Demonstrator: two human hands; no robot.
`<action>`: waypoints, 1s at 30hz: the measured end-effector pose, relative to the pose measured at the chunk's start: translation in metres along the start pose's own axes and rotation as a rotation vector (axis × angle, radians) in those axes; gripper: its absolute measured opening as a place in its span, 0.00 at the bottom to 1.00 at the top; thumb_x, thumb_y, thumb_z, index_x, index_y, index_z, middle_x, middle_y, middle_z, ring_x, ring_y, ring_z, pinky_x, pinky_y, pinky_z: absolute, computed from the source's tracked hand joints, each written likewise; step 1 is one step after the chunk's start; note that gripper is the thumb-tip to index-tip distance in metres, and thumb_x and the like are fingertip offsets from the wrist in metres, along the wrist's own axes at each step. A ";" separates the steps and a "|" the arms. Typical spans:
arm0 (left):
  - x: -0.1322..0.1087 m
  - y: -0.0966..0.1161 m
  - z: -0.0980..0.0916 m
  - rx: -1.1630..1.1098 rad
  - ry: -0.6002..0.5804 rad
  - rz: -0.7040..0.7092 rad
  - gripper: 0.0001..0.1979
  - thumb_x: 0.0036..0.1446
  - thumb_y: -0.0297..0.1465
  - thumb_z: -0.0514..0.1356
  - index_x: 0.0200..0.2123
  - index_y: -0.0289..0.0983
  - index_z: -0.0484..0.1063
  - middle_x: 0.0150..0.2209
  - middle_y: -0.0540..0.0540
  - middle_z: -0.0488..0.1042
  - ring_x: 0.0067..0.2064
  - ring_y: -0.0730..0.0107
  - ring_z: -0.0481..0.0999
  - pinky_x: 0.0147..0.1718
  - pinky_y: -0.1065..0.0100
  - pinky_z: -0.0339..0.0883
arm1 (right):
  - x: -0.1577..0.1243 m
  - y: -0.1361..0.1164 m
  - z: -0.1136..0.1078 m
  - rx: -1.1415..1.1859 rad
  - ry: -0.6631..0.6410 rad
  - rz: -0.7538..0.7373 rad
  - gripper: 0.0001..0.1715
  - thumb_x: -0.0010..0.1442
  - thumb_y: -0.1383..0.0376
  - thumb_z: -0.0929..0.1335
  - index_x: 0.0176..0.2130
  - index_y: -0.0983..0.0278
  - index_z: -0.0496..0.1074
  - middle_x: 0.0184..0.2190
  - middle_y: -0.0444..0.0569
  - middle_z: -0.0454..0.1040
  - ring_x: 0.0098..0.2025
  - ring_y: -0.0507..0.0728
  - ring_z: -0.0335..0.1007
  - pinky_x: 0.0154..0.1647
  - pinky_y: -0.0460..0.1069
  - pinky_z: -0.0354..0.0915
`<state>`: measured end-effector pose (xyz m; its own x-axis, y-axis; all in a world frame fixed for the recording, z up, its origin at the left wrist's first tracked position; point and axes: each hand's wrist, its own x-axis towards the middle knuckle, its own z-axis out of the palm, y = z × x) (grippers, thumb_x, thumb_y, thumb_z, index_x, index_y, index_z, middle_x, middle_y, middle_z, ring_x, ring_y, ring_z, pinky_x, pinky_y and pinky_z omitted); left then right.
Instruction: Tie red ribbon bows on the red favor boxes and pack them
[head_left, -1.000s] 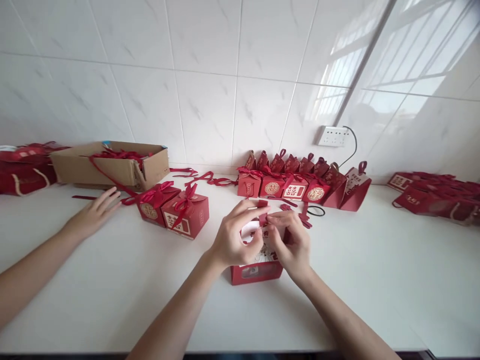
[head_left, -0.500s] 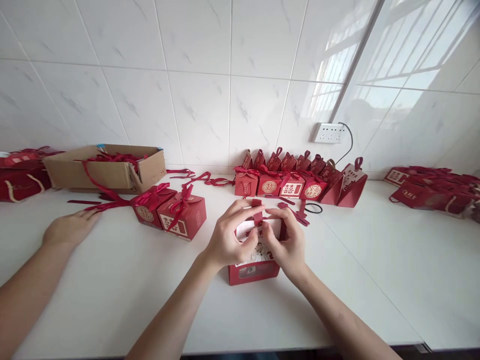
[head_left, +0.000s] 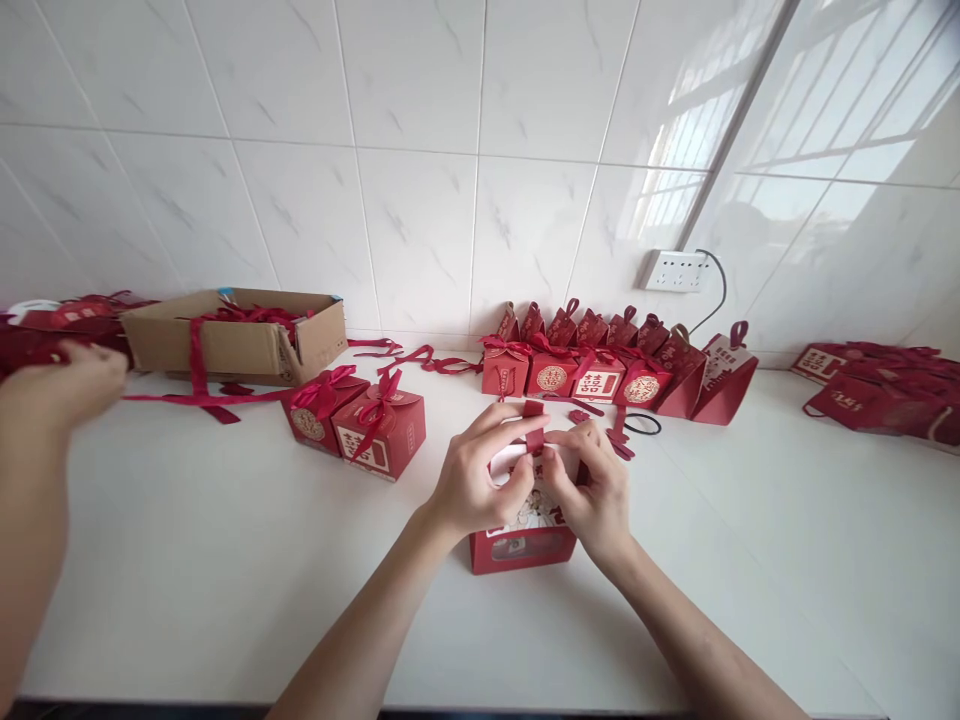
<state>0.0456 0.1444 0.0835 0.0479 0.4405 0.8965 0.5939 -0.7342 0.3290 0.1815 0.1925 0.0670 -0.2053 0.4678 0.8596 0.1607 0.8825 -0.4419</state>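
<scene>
A red gift box (head_left: pixel 523 552) with a white illustrated front and a clear window stands upright on the table before me. A flat red strap (head_left: pixel 534 427) sticks up from its top. My left hand (head_left: pixel 489 468) is closed around the upper left of the box, its fingers reaching behind the strap and its thumb on the white front. On the upper right, my right hand (head_left: pixel 592 488) pinches the top edge beside the strap, thumb in front. The fingers hide part of the box's top.
Two ribbon-tied boxes (head_left: pixel 381 425) sit left of centre, near a cardboard carton (head_left: pixel 217 345) of red ribbon. Several finished-looking boxes (head_left: pixel 600 385) line the wall under a socket strip (head_left: pixel 677 271). More red boxes (head_left: pixel 889 395) lie far right. Another person's hand (head_left: pixel 82 375) is at far left.
The other person's hand has moved left from the ribbon by the carton toward the red items. My hands stay on the gift box, with little visible change; the view has shifted slightly.
</scene>
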 end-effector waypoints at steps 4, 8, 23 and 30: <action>0.000 0.001 0.001 -0.031 0.021 -0.044 0.19 0.51 0.21 0.54 0.46 0.39 0.73 0.42 0.44 0.74 0.44 0.67 0.75 0.41 0.67 0.73 | 0.000 0.001 -0.001 -0.003 -0.020 -0.012 0.06 0.61 0.67 0.64 0.34 0.60 0.71 0.24 0.42 0.59 0.26 0.53 0.57 0.28 0.49 0.60; 0.000 0.002 0.002 -0.067 0.029 -0.076 0.19 0.51 0.21 0.54 0.45 0.39 0.74 0.42 0.44 0.75 0.43 0.67 0.75 0.41 0.68 0.74 | 0.001 0.001 -0.002 -0.005 -0.043 -0.024 0.06 0.62 0.68 0.63 0.34 0.61 0.70 0.24 0.42 0.59 0.26 0.53 0.57 0.27 0.49 0.58; -0.003 0.000 0.000 -0.162 -0.016 -0.178 0.19 0.53 0.22 0.54 0.47 0.39 0.73 0.46 0.42 0.73 0.48 0.65 0.74 0.41 0.68 0.75 | 0.004 0.004 -0.006 0.038 -0.122 -0.063 0.05 0.62 0.69 0.63 0.35 0.61 0.68 0.25 0.43 0.60 0.27 0.53 0.58 0.25 0.48 0.57; -0.001 -0.001 -0.002 -0.099 -0.014 -0.094 0.19 0.51 0.21 0.56 0.47 0.38 0.73 0.44 0.42 0.74 0.47 0.64 0.75 0.46 0.64 0.72 | 0.002 0.005 -0.004 0.056 -0.113 -0.067 0.05 0.62 0.70 0.63 0.36 0.62 0.68 0.25 0.43 0.60 0.28 0.53 0.58 0.27 0.48 0.58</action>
<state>0.0434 0.1439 0.0827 0.0071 0.5163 0.8564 0.5144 -0.7363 0.4396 0.1861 0.1979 0.0679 -0.3213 0.4076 0.8548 0.0892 0.9116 -0.4012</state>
